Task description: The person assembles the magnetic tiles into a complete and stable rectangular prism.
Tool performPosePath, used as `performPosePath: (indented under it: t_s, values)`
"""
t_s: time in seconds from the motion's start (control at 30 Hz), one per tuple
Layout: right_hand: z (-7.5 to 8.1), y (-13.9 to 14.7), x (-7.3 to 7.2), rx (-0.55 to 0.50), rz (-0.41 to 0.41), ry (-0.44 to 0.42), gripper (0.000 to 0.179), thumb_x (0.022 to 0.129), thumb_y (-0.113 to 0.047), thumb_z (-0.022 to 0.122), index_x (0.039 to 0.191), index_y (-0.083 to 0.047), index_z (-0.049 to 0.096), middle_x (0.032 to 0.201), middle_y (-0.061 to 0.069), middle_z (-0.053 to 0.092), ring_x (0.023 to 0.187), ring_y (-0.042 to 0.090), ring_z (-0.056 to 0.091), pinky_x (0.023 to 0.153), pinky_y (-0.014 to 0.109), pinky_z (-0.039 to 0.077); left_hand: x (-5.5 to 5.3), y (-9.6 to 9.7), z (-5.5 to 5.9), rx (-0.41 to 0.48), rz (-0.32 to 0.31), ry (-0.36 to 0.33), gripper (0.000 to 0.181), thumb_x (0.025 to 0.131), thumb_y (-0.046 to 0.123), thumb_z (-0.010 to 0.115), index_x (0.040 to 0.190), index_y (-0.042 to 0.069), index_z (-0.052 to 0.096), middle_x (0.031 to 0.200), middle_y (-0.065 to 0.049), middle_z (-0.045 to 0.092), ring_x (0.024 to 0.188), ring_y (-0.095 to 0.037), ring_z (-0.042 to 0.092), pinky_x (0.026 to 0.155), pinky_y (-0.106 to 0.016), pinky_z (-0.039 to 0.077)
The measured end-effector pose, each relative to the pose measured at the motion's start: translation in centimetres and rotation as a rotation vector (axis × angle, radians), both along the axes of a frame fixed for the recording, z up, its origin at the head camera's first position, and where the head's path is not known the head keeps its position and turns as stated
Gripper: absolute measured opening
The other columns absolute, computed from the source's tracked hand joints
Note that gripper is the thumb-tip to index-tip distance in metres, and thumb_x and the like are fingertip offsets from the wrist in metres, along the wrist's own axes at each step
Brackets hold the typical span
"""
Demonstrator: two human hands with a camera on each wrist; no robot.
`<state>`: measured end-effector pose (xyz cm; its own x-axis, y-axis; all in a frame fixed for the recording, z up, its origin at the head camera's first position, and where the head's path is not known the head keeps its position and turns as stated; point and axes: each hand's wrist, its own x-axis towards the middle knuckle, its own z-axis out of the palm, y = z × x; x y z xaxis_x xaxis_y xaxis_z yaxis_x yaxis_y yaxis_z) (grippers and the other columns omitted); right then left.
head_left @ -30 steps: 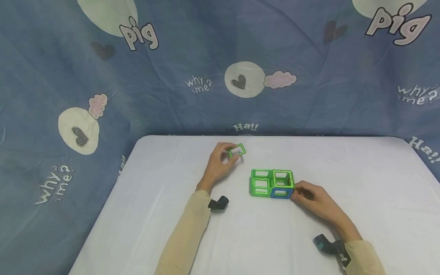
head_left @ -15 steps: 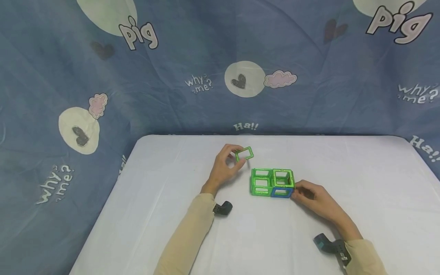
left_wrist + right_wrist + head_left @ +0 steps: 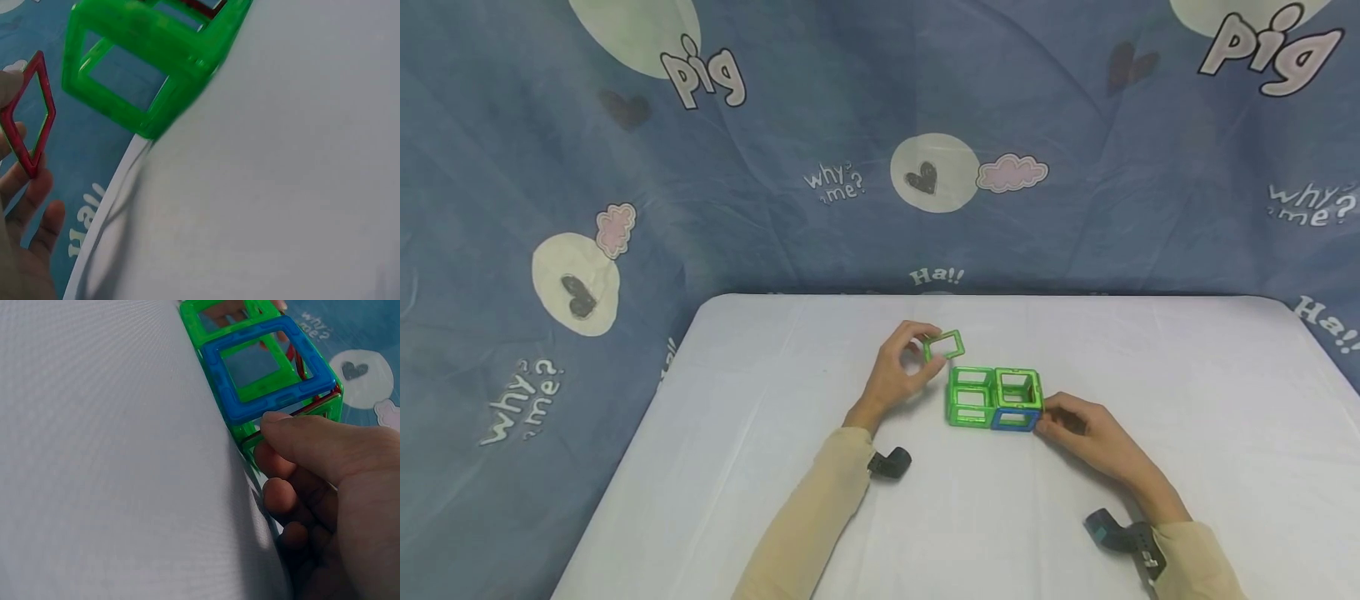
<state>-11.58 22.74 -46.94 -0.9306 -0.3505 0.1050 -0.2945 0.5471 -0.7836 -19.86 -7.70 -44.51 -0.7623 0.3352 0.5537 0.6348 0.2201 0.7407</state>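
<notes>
In the head view, my left hand pinches a loose square magnetic tile between thumb and fingers. The tile looks green from above; its face in the left wrist view, a frame, looks red with a green inner edge. Just in front of it on the table sits a block of magnetic tiles, two open cubes side by side, mostly green. A blue tile forms the right cube's near face. My right hand grips the block's right end, its thumb at the blue tile's corner.
A white table lies under everything, and a printed blue cloth hangs behind its far edge. Dark wrist cameras sit on both sleeves, the left one near the table's surface.
My left hand has moved right and toward the near side with the loose tile, bringing it to the block's far left corner. The right hand and the block stay where they were.
</notes>
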Motion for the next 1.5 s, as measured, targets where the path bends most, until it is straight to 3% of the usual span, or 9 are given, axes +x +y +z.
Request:
performPosePath:
  t_s: [0.17, 0.6, 0.9, 1.0, 1.23, 1.5]
  values:
    - [0.0, 0.0, 0.0, 0.006, -0.006, -0.007, 0.016, 0.089, -0.025, 0.065, 0.105, -0.021, 0.065, 0.079, -0.009, 0.057, 0.074, 0.005, 0.051, 0.066, 0.021, 0.045, 0.9, 0.4, 0.8, -0.015, -0.027, -0.001, 0.036, 0.079, 0.003, 0.069, 0.112, -0.004, 0.058, 0.109, -0.02, 0.06, 0.096, -0.032, 0.056, 0.077, -0.046, 0.051]
    - [-0.3, 0.2, 0.0, 0.01, -0.007, -0.014, 0.016, 0.09, -0.025, 0.065, 0.105, -0.022, 0.064, 0.08, -0.008, 0.056, 0.075, 0.006, 0.05, 0.067, 0.021, 0.044, 1.9, 1.3, 0.8, -0.049, -0.092, 0.056, 0.039, 0.075, 0.004, 0.072, 0.111, -0.005, 0.058, 0.106, -0.019, 0.06, 0.095, -0.03, 0.056, 0.077, -0.044, 0.051]
    - [-0.2, 0.2, 0.0, 0.01, -0.004, -0.01, 0.015, 0.09, -0.025, 0.065, 0.105, -0.022, 0.065, 0.08, -0.008, 0.056, 0.075, 0.006, 0.05, 0.066, 0.02, 0.044, 2.3, 1.5, 1.1, -0.072, -0.087, 0.089, 0.04, 0.073, 0.004, 0.074, 0.11, -0.004, 0.058, 0.104, -0.018, 0.062, 0.096, -0.03, 0.056, 0.078, -0.043, 0.05]
    - [-0.2, 0.2, -0.1, 0.0, 0.001, -0.005, 0.014, 0.09, -0.024, 0.064, 0.104, -0.022, 0.065, 0.08, -0.007, 0.056, 0.075, 0.005, 0.05, 0.066, 0.02, 0.044, 2.1, 1.6, 0.8, -0.066, -0.092, 0.093, 0.042, 0.072, 0.004, 0.075, 0.109, -0.005, 0.059, 0.105, -0.017, 0.062, 0.096, -0.03, 0.056, 0.078, -0.044, 0.05]
    - [-0.2, 0.2, -0.1, -0.015, 0.008, 0.002, 0.013, 0.09, -0.022, 0.064, 0.103, -0.022, 0.064, 0.079, -0.007, 0.056, 0.074, 0.005, 0.05, 0.065, 0.02, 0.043, 1.0, 1.8, -1.9, -0.112, -0.104, 0.088, 0.049, 0.071, 0.014, 0.08, 0.114, 0.005, 0.059, 0.11, -0.009, 0.063, 0.1, -0.024, 0.054, 0.081, -0.04, 0.05]
    - [-0.2, 0.2, -0.1, -0.01, 0.012, 0.004, 0.014, 0.09, -0.022, 0.064, 0.105, -0.021, 0.065, 0.08, -0.007, 0.057, 0.075, 0.005, 0.05, 0.066, 0.02, 0.044, 0.9, 1.8, -2.3, -0.131, -0.103, 0.108, 0.047, 0.074, 0.025, 0.077, 0.116, 0.015, 0.059, 0.113, 0.001, 0.062, 0.104, -0.012, 0.053, 0.083, -0.031, 0.049]
